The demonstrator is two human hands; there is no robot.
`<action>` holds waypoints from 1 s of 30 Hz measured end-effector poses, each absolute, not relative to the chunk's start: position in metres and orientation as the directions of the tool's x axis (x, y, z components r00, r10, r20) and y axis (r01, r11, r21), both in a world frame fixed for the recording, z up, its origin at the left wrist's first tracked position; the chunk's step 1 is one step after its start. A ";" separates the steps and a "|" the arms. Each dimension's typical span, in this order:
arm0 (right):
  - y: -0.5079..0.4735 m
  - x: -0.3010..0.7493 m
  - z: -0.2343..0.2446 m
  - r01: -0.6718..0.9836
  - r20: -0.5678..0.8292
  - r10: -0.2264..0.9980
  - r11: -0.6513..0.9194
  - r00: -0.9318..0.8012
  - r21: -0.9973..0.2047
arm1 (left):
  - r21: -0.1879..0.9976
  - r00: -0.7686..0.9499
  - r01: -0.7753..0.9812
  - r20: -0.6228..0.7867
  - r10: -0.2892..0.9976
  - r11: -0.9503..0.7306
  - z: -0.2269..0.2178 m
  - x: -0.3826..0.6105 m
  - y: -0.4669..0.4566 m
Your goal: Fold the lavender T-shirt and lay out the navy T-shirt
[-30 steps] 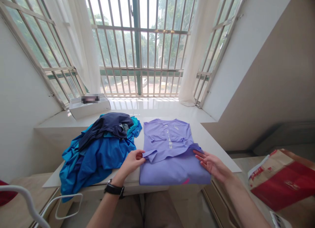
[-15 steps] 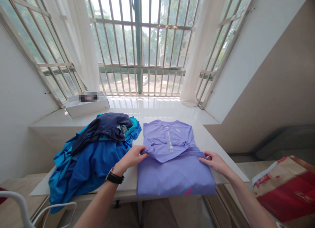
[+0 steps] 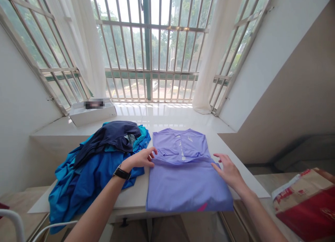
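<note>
A lavender T-shirt (image 3: 183,186) lies folded flat on the white sill, with a fold running across its middle and a small pink mark at the near edge. My left hand (image 3: 140,158) hovers at the shirt's left edge with its fingers apart, holding nothing, above a heap of blue clothes (image 3: 96,175). A black watch (image 3: 122,172) sits on that wrist. My right hand (image 3: 227,171) rests with spread fingers at the shirt's right side, its fingertips on or just by the fold. A navy garment (image 3: 110,137) lies on top of the heap.
The white glossy sill (image 3: 167,118) runs to a barred window with sheer curtains. A white box (image 3: 92,113) stands at its far left. A red and kraft paper parcel bag (image 3: 306,207) lies low on the right, and a white tubular frame (image 3: 15,224) shows at lower left.
Both hands have let go of the shirt's folded edge and moved apart. The fold now lies flatter across the shirt, and the view has tilted slightly.
</note>
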State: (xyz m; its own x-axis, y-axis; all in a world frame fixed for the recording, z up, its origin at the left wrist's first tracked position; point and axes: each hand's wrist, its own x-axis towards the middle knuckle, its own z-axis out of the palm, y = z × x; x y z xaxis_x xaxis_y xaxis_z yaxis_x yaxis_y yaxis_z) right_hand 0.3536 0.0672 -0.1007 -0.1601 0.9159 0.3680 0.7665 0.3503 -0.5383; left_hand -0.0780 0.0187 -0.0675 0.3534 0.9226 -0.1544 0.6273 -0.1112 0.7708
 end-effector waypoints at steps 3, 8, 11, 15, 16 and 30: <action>0.057 0.302 -0.078 0.640 0.327 0.864 0.503 -0.382 -0.581 | 0.766 0.406 0.633 -0.204 0.891 -0.113 -0.065 -0.080 0.031; 0.057 0.213 -0.068 0.434 0.278 0.691 0.664 -0.667 -0.610 | 0.768 0.445 0.616 -0.156 0.882 -0.175 -0.070 -0.074 0.040; 0.064 0.179 -0.080 0.381 0.264 0.624 0.702 -0.735 -0.601 | 0.780 0.411 0.602 -0.120 0.904 -0.170 -0.074 -0.072 0.036; 0.067 0.159 -0.099 0.374 0.276 0.615 0.715 -0.739 -0.591 | 0.770 0.363 0.619 -0.106 0.926 -0.155 -0.077 -0.073 0.029; 0.067 0.158 -0.102 0.374 0.278 0.618 0.712 -0.736 -0.594 | 0.764 0.355 0.626 -0.101 0.929 -0.156 -0.078 -0.073 0.028; 0.077 0.156 -0.113 0.229 0.282 0.650 0.586 -0.705 -0.778 | 0.839 0.341 0.501 0.035 0.939 -0.213 -0.083 -0.065 0.029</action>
State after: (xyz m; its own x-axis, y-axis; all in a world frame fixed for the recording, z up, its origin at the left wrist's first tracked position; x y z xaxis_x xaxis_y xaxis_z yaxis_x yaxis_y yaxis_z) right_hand 0.1560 0.0770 -0.1129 -0.7052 0.6503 0.2825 0.2287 0.5858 -0.7775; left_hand -0.0646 0.0286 -0.0829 0.3411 0.9394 0.0351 0.5007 -0.2132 0.8389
